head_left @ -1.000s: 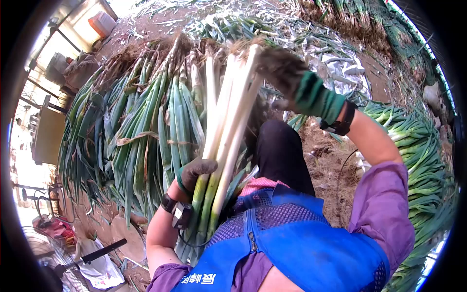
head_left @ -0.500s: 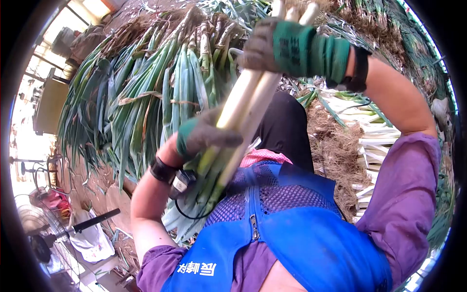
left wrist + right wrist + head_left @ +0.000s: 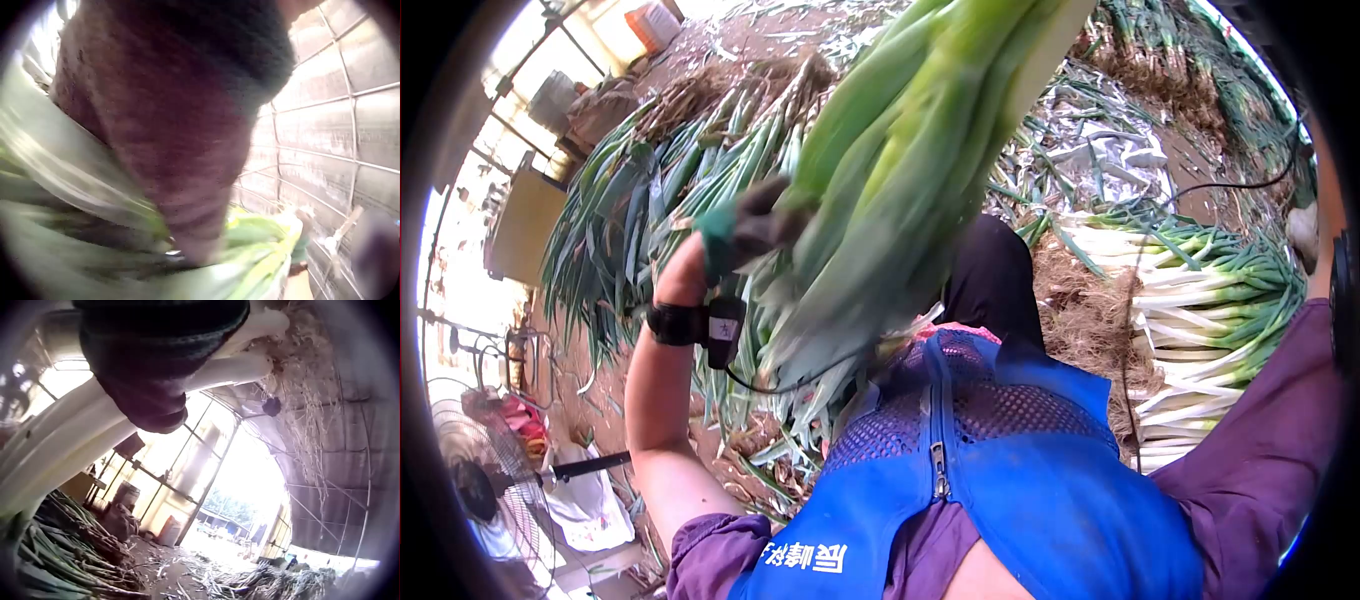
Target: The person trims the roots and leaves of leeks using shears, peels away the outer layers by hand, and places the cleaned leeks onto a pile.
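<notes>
A bunch of large green onions (image 3: 900, 150) is raised in front of the body, leaves hanging toward the lap. In the right wrist view my gloved right hand (image 3: 156, 381) is curled round the white stalks (image 3: 69, 437), near the hairy roots (image 3: 300, 381). That hand lies outside the head view. My left hand (image 3: 755, 220), also gloved, is at the left edge of the bunch's leaves. In the left wrist view the left glove's fingers (image 3: 194, 206) point down onto the blurred leaves (image 3: 262, 256); I cannot tell whether they grip them.
A heap of untrimmed green onions (image 3: 630, 200) lies on the left. On the right, onions with white stalks (image 3: 1180, 340) are laid in a row, roots toward the knee (image 3: 995, 270). Peeled scraps (image 3: 1100, 150) litter the ground ahead. A fan (image 3: 480, 480) stands at lower left.
The bunch has gone up and forward, so its leaves now fill the upper middle. My right hand has left the head view at the right; my left hand has shifted left, from the stalks to the leaves.
</notes>
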Tool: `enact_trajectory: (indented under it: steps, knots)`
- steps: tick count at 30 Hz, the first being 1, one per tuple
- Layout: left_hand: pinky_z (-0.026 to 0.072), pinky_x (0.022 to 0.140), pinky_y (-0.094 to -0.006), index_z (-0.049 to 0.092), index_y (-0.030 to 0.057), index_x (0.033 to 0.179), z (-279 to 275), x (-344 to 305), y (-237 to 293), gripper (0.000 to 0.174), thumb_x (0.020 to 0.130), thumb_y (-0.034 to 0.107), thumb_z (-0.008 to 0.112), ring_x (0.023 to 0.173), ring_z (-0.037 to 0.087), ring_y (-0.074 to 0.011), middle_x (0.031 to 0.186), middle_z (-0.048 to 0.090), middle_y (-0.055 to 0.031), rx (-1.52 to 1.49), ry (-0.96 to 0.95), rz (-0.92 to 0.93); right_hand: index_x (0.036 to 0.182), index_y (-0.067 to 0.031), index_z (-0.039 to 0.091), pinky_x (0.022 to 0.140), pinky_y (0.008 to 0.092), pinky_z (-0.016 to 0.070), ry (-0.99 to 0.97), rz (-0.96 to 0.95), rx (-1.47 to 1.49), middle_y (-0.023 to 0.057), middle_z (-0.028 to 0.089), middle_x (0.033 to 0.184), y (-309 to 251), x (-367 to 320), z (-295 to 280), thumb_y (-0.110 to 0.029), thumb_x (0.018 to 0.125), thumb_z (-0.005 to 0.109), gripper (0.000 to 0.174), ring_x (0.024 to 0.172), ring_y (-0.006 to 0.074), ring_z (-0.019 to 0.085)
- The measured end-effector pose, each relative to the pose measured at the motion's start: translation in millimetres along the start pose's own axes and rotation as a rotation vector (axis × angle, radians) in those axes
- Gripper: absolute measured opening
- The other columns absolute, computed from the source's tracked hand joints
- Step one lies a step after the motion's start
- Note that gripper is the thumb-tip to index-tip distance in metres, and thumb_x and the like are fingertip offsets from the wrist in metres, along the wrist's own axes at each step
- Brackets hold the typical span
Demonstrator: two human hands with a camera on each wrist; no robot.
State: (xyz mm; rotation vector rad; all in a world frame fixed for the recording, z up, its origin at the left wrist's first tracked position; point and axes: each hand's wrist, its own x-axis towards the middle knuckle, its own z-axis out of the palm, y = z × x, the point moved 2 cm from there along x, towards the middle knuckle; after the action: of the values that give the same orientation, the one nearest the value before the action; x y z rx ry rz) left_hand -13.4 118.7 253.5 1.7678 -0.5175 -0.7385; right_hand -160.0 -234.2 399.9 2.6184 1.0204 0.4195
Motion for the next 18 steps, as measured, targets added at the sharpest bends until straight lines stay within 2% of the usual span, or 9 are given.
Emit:
enact_trajectory:
  steps: [4, 5, 6, 8, 11, 12, 13, 15, 18]
  knots:
    - [0.0502, 0.075, -0.0288, 0.063, 0.0062, 0.122, -18.0, 3.1, -69.3, 0.038, 0.086, 0.017, 0.065, 0.083, 0.062, -0.0116, 0.095, 0.069, -0.0031, 0.355, -0.039, -0.107, 0.106, -0.0153, 0.062, 0.076, 0.0323, 0.0546, -0.061, 0.143, -0.034, 0.0038, 0.066, 0.089, -12.5, -40.5, -12.6, -0.025, 0.079, 0.071, 0.030, 0.083, 0.0203, 0.065]
    - [0.0509, 0.075, -0.0307, 0.065, 0.0060, 0.119, -38.7, 19.9, -121.0, 0.036, 0.086, 0.020, 0.067, 0.083, 0.063, -0.0129, 0.094, 0.071, -0.0049, 0.212, -0.088, -0.021, 0.106, -0.0153, 0.062, 0.076, 0.0324, 0.0545, -0.067, 0.177, -0.057, 0.0038, 0.066, 0.088, -11.3, -49.6, -21.3, -0.025, 0.079, 0.071, 0.030, 0.083, 0.0203, 0.065]
    - [0.0513, 0.075, -0.0323, 0.067, 0.0059, 0.115, -54.2, 37.2, -158.5, 0.036, 0.084, 0.024, 0.068, 0.082, 0.064, -0.0143, 0.094, 0.072, -0.0082, 0.328, -0.077, 0.013, 0.106, -0.0152, 0.062, 0.075, 0.0325, 0.0545, -0.070, 0.212, -0.082, 0.0038, 0.066, 0.088, -8.1, -58.8, -32.0, -0.025, 0.079, 0.071, 0.030, 0.082, 0.0203, 0.065]
    - [0.0528, 0.075, -0.0383, 0.070, 0.0062, 0.109, -48.2, 51.2, -146.7, 0.043, 0.078, 0.036, 0.074, 0.082, 0.069, -0.0244, 0.093, 0.072, -0.0163, 0.736, -0.020, -0.096, 0.105, -0.0151, 0.063, 0.075, 0.0327, 0.0544, -0.075, 0.291, -0.145, 0.0038, 0.066, 0.087, 2.1, -75.2, -55.7, -0.025, 0.079, 0.071, 0.029, 0.082, 0.0204, 0.065]
    - [0.0533, 0.077, -0.0416, 0.069, 0.0071, 0.108, -19.4, 54.8, -79.7, 0.047, 0.075, 0.040, 0.075, 0.087, 0.069, -0.0328, 0.096, 0.071, -0.0186, 1.101, -0.002, 0.008, 0.105, -0.0150, 0.063, 0.074, 0.0330, 0.0542, -0.069, 0.398, -0.250, 0.0038, 0.066, 0.086, 13.5, -98.5, -89.8, -0.024, 0.079, 0.071, 0.028, 0.081, 0.0205, 0.065]
    - [0.0531, 0.080, -0.0441, 0.068, 0.0073, 0.108, -19.7, 53.8, -67.6, 0.047, 0.073, 0.039, 0.075, 0.093, 0.067, -0.0374, 0.098, 0.070, -0.0184, 1.137, 0.131, 0.119, 0.105, -0.0150, 0.063, 0.074, 0.0331, 0.0542, -0.056, 0.441, -0.305, 0.0038, 0.066, 0.086, 18.3, -103.2, -109.5, -0.024, 0.079, 0.070, 0.028, 0.081, 0.0206, 0.065]
    - [0.0513, 0.085, -0.0446, 0.063, 0.0117, 0.120, -21.0, 68.5, -54.6, 0.058, 0.072, 0.041, 0.077, 0.100, 0.064, -0.0375, 0.109, 0.068, -0.0173, 1.352, 0.151, -0.067, 0.104, -0.0149, 0.063, 0.074, 0.0332, 0.0541, -0.048, 0.475, -0.341, 0.0038, 0.066, 0.086, 21.9, -109.6, -120.8, -0.024, 0.079, 0.070, 0.028, 0.081, 0.0206, 0.065]
    - [0.0506, 0.086, -0.0460, 0.061, 0.0125, 0.122, -0.7, 67.3, 1.5, 0.058, 0.074, 0.040, 0.077, 0.104, 0.063, -0.0378, 0.115, 0.066, -0.0180, 1.433, 0.375, -0.008, 0.104, -0.0148, 0.063, 0.073, 0.0334, 0.0540, -0.040, 0.543, -0.411, 0.0039, 0.066, 0.085, 30.4, -120.2, -141.9, -0.024, 0.079, 0.070, 0.027, 0.080, 0.0207, 0.065]
    - [0.0504, 0.088, -0.0447, 0.059, 0.0120, 0.125, 32.2, 80.3, 55.7, 0.044, 0.084, 0.025, 0.070, 0.105, 0.063, -0.0375, 0.116, 0.065, -0.0183, 1.152, 0.480, 0.602, 0.103, -0.0147, 0.063, 0.073, 0.0337, 0.0539, -0.046, 0.608, -0.495, 0.0039, 0.066, 0.084, 42.1, -124.4, -163.2, -0.023, 0.079, 0.070, 0.026, 0.079, 0.0208, 0.065]
